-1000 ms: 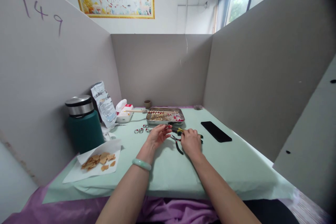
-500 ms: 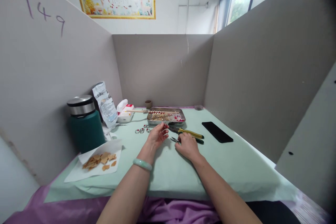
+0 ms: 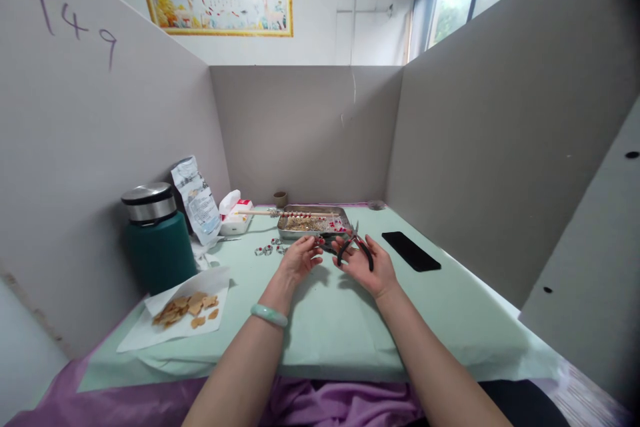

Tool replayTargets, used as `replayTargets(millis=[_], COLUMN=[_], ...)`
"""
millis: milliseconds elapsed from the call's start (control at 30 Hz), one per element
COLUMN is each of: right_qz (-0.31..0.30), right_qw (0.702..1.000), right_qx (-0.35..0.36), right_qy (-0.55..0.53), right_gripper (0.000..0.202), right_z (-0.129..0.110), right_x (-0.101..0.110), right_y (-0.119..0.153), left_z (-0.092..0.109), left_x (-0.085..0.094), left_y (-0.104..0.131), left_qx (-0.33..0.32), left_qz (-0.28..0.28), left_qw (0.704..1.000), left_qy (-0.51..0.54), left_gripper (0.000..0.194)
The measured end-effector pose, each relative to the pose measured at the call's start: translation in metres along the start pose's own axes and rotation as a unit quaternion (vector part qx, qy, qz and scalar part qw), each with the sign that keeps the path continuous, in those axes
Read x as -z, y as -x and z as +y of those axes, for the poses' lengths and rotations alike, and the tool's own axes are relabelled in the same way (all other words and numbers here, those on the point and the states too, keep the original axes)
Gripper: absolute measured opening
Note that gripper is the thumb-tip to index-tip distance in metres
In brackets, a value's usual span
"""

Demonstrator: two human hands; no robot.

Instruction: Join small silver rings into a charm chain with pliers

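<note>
My left hand (image 3: 299, 260), a pale green bangle (image 3: 269, 315) on its wrist, pinches a tiny red piece (image 3: 319, 240) between thumb and fingertips; its exact kind is too small to make out. In my right hand (image 3: 377, 270), palm turned up, lie small pliers (image 3: 354, 237) with black handles, spread apart, jaws pointing up and away. Behind the hands, the dark jaws of a larger pair of pliers (image 3: 327, 239) show on the table, mostly covered. Several small silvery rings with red beads (image 3: 268, 249) rest left of my left hand.
A metal tray (image 3: 283, 235) holds gold and red bits, with a beaded wooden stick (image 3: 255, 213) across it. A black phone-like slab (image 3: 411, 251) lies right. At left stand a green flask (image 3: 161, 250), a pouch (image 3: 197, 200), tissues (image 3: 237, 217) and chips (image 3: 187, 309) on paper.
My right hand has lifted the small pliers off the table and turned palm up, their handles now spread. My left hand keeps its pinch in nearly the same place.
</note>
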State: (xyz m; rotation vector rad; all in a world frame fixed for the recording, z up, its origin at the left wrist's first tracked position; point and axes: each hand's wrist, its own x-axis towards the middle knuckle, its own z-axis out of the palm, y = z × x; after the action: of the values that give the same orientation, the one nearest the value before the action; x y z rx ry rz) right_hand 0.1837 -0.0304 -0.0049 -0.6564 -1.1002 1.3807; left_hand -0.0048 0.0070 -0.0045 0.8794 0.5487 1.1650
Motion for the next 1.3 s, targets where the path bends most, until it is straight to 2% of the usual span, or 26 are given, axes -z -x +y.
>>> replayTargets(millis=[167, 300, 367, 633, 833, 1100, 1200, 1300], right_qz=[-0.043, -0.096, -0.103, -0.038, -0.01, -0.007, -0.004, -0.015], right_qw=[0.997, 0.989, 0.985, 0.98, 0.961, 0.947, 0.961, 0.981], right_qx=[-0.053, -0.057, -0.059, -0.029, 0.019, 0.038, 0.018, -0.029], right_qy=[0.042, 0.1, 0.129, 0.195, 0.275, 0.319, 0.276, 0.192], right_gripper=[0.045, 0.035, 0.033, 0.031, 0.034, 0.03, 0.03, 0.03], right_z=[0.006, 0.015, 0.017, 0.023, 0.031, 0.03, 0.027, 0.024], right_x=[-0.015, -0.024, -0.028, -0.028, -0.022, -0.023, -0.024, -0.025], right_y=[0.004, 0.007, 0.008, 0.001, -0.003, -0.001, -0.001, 0.0], left_z=[-0.001, -0.001, -0.001, -0.003, -0.007, -0.006, -0.004, -0.004], left_x=[-0.002, -0.004, -0.003, -0.004, -0.006, -0.005, -0.006, -0.007], left_y=[0.0, 0.0, -0.001, -0.004, -0.008, -0.008, -0.005, -0.004], left_qx=[-0.019, -0.035, -0.034, -0.127, -0.167, -0.162, -0.139, -0.119], left_qz=[-0.012, -0.009, -0.009, -0.003, 0.045, 0.067, 0.087, 0.081], left_qw=[1.0, 0.999, 0.999, 0.992, 0.982, 0.959, 0.957, 0.966], left_qy=[0.006, 0.007, 0.001, -0.017, -0.069, -0.221, -0.24, -0.216], left_gripper=[0.018, 0.017, 0.017, 0.026, 0.033, 0.026, 0.021, 0.025])
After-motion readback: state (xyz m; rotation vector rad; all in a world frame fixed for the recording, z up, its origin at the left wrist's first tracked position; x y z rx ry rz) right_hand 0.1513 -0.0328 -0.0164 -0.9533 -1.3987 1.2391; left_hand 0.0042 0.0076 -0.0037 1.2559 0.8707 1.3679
